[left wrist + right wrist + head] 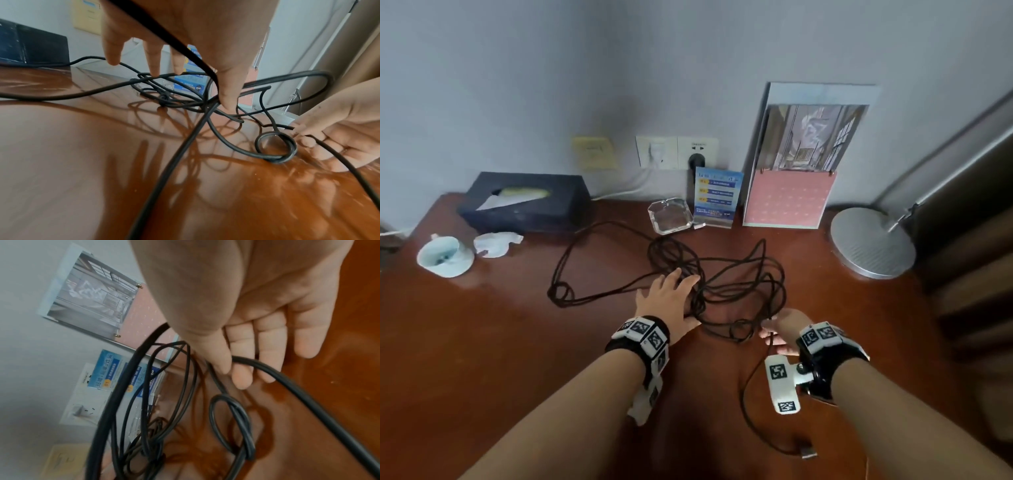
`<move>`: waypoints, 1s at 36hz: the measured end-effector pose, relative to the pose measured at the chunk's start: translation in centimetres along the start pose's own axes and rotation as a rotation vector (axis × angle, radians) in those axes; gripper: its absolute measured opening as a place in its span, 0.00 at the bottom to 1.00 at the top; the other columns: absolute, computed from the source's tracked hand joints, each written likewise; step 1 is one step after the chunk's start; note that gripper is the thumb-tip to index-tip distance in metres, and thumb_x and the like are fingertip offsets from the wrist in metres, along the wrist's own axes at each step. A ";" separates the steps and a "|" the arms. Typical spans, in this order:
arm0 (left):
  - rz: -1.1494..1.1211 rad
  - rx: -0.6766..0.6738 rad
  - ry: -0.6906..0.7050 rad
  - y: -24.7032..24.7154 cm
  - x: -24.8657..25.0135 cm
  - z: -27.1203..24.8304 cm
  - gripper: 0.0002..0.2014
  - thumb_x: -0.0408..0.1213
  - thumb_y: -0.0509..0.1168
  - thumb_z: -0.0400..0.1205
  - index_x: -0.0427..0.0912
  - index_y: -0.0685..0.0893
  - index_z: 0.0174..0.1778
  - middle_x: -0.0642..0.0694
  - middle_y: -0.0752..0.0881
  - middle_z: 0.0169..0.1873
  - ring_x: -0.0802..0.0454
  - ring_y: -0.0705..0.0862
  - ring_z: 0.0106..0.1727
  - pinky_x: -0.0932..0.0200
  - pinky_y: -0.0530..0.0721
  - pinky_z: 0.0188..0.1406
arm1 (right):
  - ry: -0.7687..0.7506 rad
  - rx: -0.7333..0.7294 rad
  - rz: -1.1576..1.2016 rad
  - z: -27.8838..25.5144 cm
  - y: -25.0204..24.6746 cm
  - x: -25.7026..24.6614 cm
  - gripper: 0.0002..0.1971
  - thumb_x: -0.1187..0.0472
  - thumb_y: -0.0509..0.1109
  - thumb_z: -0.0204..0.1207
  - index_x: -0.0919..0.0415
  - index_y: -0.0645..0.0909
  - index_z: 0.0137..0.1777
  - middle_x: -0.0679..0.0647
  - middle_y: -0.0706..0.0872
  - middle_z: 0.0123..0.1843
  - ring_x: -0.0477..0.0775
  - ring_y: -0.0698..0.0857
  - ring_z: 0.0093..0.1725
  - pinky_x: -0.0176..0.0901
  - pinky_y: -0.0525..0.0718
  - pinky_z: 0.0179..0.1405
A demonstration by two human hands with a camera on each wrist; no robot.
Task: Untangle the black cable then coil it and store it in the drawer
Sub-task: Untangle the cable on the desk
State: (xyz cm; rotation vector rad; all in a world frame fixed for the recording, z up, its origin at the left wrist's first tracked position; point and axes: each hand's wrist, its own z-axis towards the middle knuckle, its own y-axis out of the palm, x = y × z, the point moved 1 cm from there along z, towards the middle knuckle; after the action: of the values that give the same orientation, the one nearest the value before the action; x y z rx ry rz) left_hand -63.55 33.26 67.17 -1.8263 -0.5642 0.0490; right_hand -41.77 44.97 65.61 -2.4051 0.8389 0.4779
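The black cable (709, 284) lies in a loose tangle on the brown desk (482, 342), mid-desk, in front of the glass ashtray (670, 216). One long loop runs out to the left toward the tissue box (524, 202). A free tail runs back toward the person and ends in a plug (808, 452) near the desk's front edge.

The left hand (671, 301) is flat over the left part of the tangle, fingers spread and straight, pressing strands down. In the left wrist view its fingertips (226, 104) touch the crossing point of several strands; nothing is gripped.

The right hand (780, 332) is at the near right edge of the tangle. In the right wrist view the thumb and forefinger (222, 363) pinch one strand, the other fingers loose. This strand appears to be the one that leads to the tail, though blur makes it hard to trace.

Key relation: a small closed knot loop (275, 146) lies on the desk just beside the right fingertips, between the two hands and nearer the right. The pinched strand runs roughly front to back, away from the pinned mass.

Judgement: untangling is at an early stage; no coiling is done and no drawer is in view. The next move likely calls for drawing the pinched strand toward the person while the left hand holds the pile. The risk is that the small loop tightens.
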 end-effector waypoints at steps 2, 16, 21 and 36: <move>0.007 0.020 0.016 0.0 -0.2 0.1 0.35 0.60 0.63 0.79 0.69 0.53 0.79 0.54 0.56 0.84 0.46 0.57 0.83 0.27 0.61 0.75 | -0.003 0.010 0.017 0.0 -0.1 0.1 0.03 0.65 0.63 0.80 0.62 0.78 0.47 0.57 0.88 0.39 0.55 0.84 0.38 0.43 0.80 0.38; 0.131 -0.205 -0.126 -3.6 -3.1 -1.6 0.41 0.31 0.59 0.79 0.70 0.51 0.81 0.52 0.54 0.83 0.43 0.53 0.83 0.22 0.57 0.74 | -0.097 0.126 -0.090 -6.7 -7.2 -3.2 0.09 0.58 0.69 0.78 0.60 0.83 0.55 0.56 0.84 0.46 0.54 0.84 0.42 0.41 0.83 0.38; 0.022 -0.114 -0.038 -5.7 -0.4 -2.1 0.38 0.36 0.61 0.81 0.64 0.51 0.83 0.54 0.54 0.84 0.45 0.53 0.84 0.25 0.58 0.75 | -0.162 0.084 0.263 -8.6 -6.8 -6.6 0.05 0.65 0.69 0.79 0.65 0.78 0.42 0.56 0.71 0.25 0.52 0.74 0.21 0.37 0.78 0.21; -0.812 0.070 0.326 -14.3 4.1 -5.2 0.11 0.49 0.60 0.86 0.48 0.80 0.57 0.48 0.90 0.36 0.51 0.89 0.41 0.56 0.85 0.54 | -0.522 -0.117 0.899 -17.0 -4.3 -17.3 0.12 0.66 0.57 0.85 0.67 0.75 0.40 0.57 0.75 0.26 0.53 0.86 0.23 0.43 0.88 0.26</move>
State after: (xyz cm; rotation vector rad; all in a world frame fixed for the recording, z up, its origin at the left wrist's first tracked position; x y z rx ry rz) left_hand -63.36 33.40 82.97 -1.3828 -1.0057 -0.7497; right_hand -49.27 45.63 89.07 -1.7202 1.6211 1.4371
